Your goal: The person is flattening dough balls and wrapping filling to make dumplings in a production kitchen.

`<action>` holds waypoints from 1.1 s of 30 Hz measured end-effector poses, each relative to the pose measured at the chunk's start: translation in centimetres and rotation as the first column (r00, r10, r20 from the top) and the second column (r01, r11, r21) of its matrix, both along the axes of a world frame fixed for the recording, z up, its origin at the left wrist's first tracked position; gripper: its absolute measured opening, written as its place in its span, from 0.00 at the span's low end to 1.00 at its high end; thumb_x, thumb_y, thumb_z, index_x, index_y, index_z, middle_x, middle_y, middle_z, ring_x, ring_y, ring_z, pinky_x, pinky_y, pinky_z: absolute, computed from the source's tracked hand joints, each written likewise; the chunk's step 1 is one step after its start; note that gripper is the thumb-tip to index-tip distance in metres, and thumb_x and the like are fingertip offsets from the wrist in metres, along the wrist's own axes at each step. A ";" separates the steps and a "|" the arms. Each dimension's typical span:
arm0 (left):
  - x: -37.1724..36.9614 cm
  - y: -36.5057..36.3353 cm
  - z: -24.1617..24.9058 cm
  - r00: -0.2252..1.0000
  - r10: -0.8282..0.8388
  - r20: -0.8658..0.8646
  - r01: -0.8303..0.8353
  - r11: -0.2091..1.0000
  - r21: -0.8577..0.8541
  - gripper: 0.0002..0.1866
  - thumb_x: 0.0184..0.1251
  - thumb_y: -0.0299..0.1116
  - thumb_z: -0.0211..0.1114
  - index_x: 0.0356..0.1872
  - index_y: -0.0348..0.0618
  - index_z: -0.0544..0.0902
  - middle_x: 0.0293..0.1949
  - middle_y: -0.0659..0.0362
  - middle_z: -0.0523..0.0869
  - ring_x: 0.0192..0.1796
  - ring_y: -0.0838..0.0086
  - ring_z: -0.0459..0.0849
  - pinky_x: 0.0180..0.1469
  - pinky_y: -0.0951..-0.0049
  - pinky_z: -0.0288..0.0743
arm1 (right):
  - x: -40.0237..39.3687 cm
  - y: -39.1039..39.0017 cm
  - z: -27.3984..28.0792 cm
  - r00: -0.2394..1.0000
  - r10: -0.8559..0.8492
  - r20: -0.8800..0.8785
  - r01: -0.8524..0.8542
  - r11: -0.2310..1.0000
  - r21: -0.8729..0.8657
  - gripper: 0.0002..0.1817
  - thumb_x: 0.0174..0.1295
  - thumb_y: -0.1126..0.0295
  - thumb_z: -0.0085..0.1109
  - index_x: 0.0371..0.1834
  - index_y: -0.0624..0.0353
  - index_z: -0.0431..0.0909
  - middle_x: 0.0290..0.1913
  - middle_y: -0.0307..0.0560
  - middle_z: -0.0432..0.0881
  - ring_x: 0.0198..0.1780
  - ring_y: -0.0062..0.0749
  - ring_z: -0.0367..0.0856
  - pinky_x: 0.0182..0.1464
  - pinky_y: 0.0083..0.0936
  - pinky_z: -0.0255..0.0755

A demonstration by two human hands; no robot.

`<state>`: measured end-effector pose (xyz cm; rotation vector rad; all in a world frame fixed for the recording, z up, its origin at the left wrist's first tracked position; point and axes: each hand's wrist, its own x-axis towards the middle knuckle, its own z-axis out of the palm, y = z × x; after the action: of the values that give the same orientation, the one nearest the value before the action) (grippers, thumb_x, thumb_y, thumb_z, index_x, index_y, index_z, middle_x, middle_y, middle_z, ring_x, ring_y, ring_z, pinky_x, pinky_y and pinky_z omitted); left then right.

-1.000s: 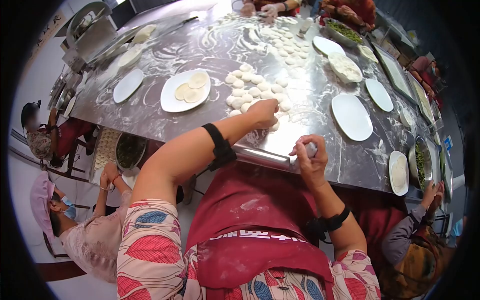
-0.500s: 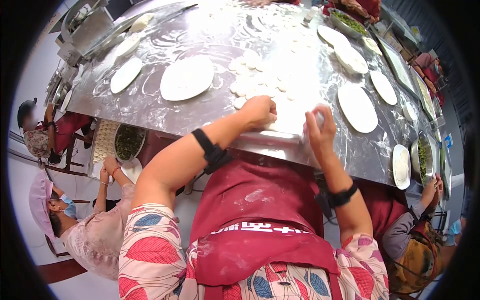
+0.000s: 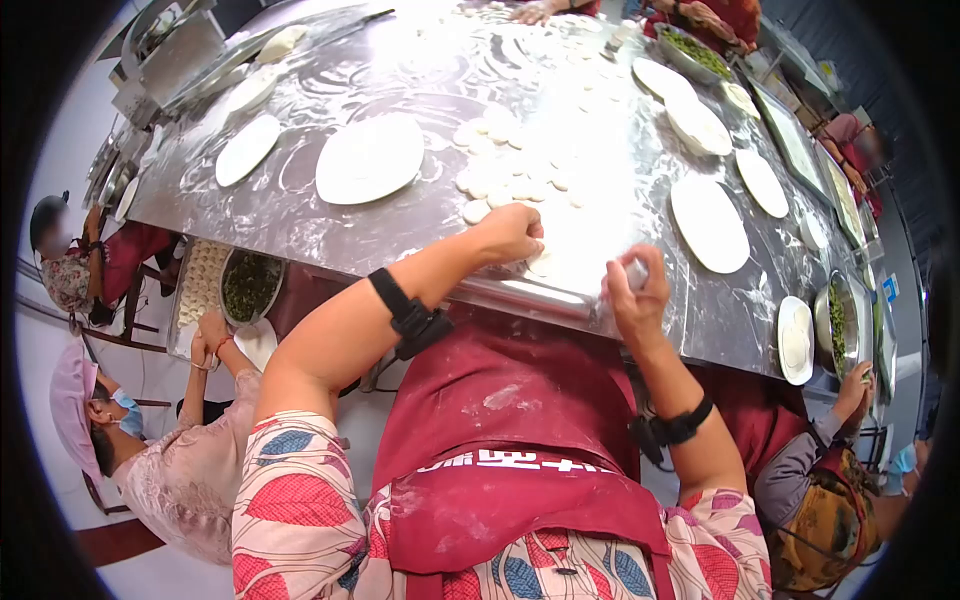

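Note:
My left hand [image 3: 512, 235] is closed, its fingertips pinching the edge of a thin dough wrapper [image 3: 543, 264] on the floured steel table near its front edge. To the right, my right hand [image 3: 640, 295] curls its fingers around a short rolling pin [image 3: 637, 272], seen nearly end-on and partly hidden by the fingers. Just beyond my left hand lie several small flattened dough pieces [image 3: 508, 186], scattered on the flour and washed out by glare.
A large white oval plate [image 3: 370, 160] lies left of the dough pieces, another plate [image 3: 710, 222] to the right. Bowls of chopped green filling [image 3: 250, 286] stand at the sides. Co-workers sit left and right; a person's hand [image 3: 540, 12] rests at the far edge.
My right hand has moved slightly down, nearer the table's front edge. My left hand has shifted a little toward me, and more of the wrapper shows beside it. The view has tilted slightly.

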<state>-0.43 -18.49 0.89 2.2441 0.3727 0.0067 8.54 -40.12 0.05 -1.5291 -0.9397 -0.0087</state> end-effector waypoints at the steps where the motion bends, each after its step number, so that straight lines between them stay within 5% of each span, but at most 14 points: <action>1: -0.3 0.2 0.1 1.000 -0.013 -0.020 0.013 1.000 -0.005 0.09 0.53 0.30 0.67 0.33 0.36 0.83 0.30 0.52 0.86 0.35 0.67 0.84 0.40 0.66 0.76 | -0.6 -0.3 -0.1 1.000 0.012 -0.012 -0.012 0.999 0.041 0.10 0.61 0.78 0.58 0.41 0.58 0.68 0.23 0.44 0.76 0.19 0.23 0.77 0.21 0.22 0.68; 3: -0.7 0.0 0.6 0.995 -0.063 -0.072 0.062 0.998 -0.015 0.09 0.55 0.30 0.66 0.34 0.36 0.83 0.31 0.51 0.86 0.36 0.65 0.84 0.40 0.64 0.76 | 0.5 1.4 0.5 0.999 -0.038 -0.012 0.038 0.999 -0.012 0.10 0.61 0.78 0.58 0.41 0.58 0.68 0.23 0.45 0.75 0.19 0.24 0.77 0.22 0.23 0.69; 4: -0.6 -0.3 1.0 0.996 -0.045 -0.083 0.052 0.995 0.087 0.09 0.55 0.31 0.65 0.34 0.36 0.83 0.31 0.51 0.86 0.36 0.64 0.84 0.41 0.64 0.76 | 1.7 2.7 1.0 0.998 -0.068 -0.008 0.068 0.997 -0.035 0.10 0.61 0.78 0.58 0.41 0.58 0.68 0.22 0.45 0.75 0.19 0.25 0.76 0.22 0.24 0.69; 5: -0.1 -0.6 1.6 0.996 -0.023 -0.084 0.039 0.981 0.190 0.08 0.56 0.31 0.64 0.34 0.36 0.83 0.31 0.50 0.86 0.37 0.63 0.84 0.41 0.64 0.76 | 3.5 4.4 0.5 0.973 -0.122 0.195 0.130 0.991 -0.026 0.09 0.61 0.77 0.58 0.41 0.58 0.68 0.21 0.46 0.75 0.19 0.28 0.76 0.23 0.26 0.69; 6: 0.3 -0.8 2.0 0.997 0.002 -0.080 0.021 0.957 0.290 0.08 0.57 0.31 0.64 0.34 0.37 0.83 0.32 0.50 0.86 0.37 0.62 0.84 0.42 0.63 0.76 | 4.2 5.7 0.9 0.988 -0.113 0.108 0.121 0.990 -0.070 0.10 0.60 0.77 0.58 0.41 0.58 0.68 0.21 0.47 0.75 0.19 0.29 0.76 0.23 0.27 0.69; 9: 1.7 0.1 -0.1 0.996 -0.075 0.039 0.068 0.984 0.165 0.08 0.58 0.31 0.62 0.33 0.38 0.83 0.32 0.50 0.86 0.38 0.61 0.85 0.42 0.63 0.76 | 3.7 5.5 1.6 0.994 -0.103 0.045 0.108 0.987 -0.119 0.10 0.61 0.77 0.58 0.41 0.58 0.68 0.20 0.47 0.75 0.20 0.28 0.76 0.24 0.27 0.70; 10: 1.1 -0.3 1.6 0.989 -0.139 -0.054 0.145 0.981 0.129 0.07 0.57 0.31 0.63 0.32 0.38 0.84 0.32 0.50 0.86 0.38 0.60 0.85 0.43 0.63 0.76 | 3.1 4.6 1.8 0.993 -0.101 0.062 0.108 0.986 -0.126 0.10 0.61 0.77 0.58 0.41 0.59 0.68 0.20 0.46 0.76 0.20 0.28 0.76 0.24 0.26 0.70; 13: 0.1 -0.2 0.8 0.994 -0.106 -0.018 0.107 0.961 0.256 0.07 0.55 0.30 0.65 0.32 0.38 0.84 0.30 0.52 0.86 0.36 0.63 0.84 0.43 0.64 0.76 | 0.1 -0.1 0.5 1.000 -0.010 -0.010 0.010 0.997 -0.074 0.09 0.62 0.78 0.57 0.40 0.59 0.67 0.21 0.44 0.76 0.21 0.23 0.78 0.24 0.23 0.71; 17: -0.7 0.5 -0.3 0.997 0.072 -0.036 -0.077 0.985 -0.152 0.06 0.52 0.26 0.67 0.32 0.39 0.84 0.28 0.53 0.86 0.32 0.65 0.84 0.40 0.66 0.77 | -0.5 0.0 0.4 0.999 -0.022 -0.027 0.021 0.999 -0.039 0.09 0.61 0.78 0.57 0.41 0.59 0.67 0.20 0.43 0.76 0.21 0.23 0.78 0.23 0.23 0.71; 20: 0.2 0.3 0.8 1.000 0.000 -0.021 0.002 0.995 0.097 0.08 0.57 0.30 0.65 0.34 0.37 0.85 0.30 0.52 0.87 0.32 0.65 0.85 0.40 0.65 0.77 | 3.3 4.5 1.4 0.984 -0.099 0.146 0.111 0.991 -0.078 0.10 0.60 0.76 0.59 0.41 0.58 0.68 0.20 0.49 0.75 0.20 0.31 0.78 0.24 0.29 0.69; 22: 1.0 -0.1 1.4 1.000 0.007 -0.024 -0.001 0.972 0.233 0.11 0.59 0.33 0.63 0.36 0.35 0.86 0.31 0.50 0.87 0.34 0.65 0.85 0.40 0.65 0.76 | 4.9 6.9 1.0 0.991 -0.113 0.074 0.120 0.987 -0.105 0.10 0.60 0.75 0.60 0.41 0.58 0.69 0.21 0.51 0.75 0.21 0.35 0.77 0.25 0.32 0.70; 26: 0.7 0.0 1.5 0.991 -0.129 -0.030 0.132 0.983 0.128 0.08 0.57 0.29 0.65 0.36 0.36 0.84 0.29 0.51 0.86 0.34 0.66 0.84 0.41 0.67 0.76 | 3.2 3.6 1.3 0.990 -0.085 0.110 0.100 0.985 -0.138 0.11 0.60 0.74 0.59 0.42 0.59 0.69 0.21 0.51 0.75 0.22 0.35 0.79 0.26 0.32 0.71; 31: -0.2 0.5 1.0 0.994 -0.083 -0.065 0.083 0.997 -0.002 0.08 0.57 0.27 0.64 0.38 0.36 0.82 0.30 0.53 0.85 0.36 0.69 0.83 0.41 0.69 0.75 | -0.2 -0.2 0.2 1.000 -0.007 0.029 0.008 1.000 -0.018 0.10 0.61 0.77 0.58 0.42 0.60 0.67 0.21 0.44 0.77 0.20 0.23 0.78 0.23 0.24 0.71; 33: -0.1 0.5 1.9 0.988 -0.093 -0.127 0.087 0.995 -0.054 0.08 0.57 0.27 0.64 0.37 0.37 0.83 0.31 0.53 0.86 0.37 0.68 0.83 0.42 0.68 0.75 | 1.6 2.3 1.4 0.999 -0.048 0.022 0.049 0.997 -0.062 0.10 0.61 0.76 0.59 0.42 0.59 0.67 0.20 0.47 0.76 0.19 0.29 0.77 0.23 0.28 0.70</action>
<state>-0.49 -17.99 2.75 2.2176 0.3368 -0.1943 10.10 -37.84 1.43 -1.6126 -0.9262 -0.0301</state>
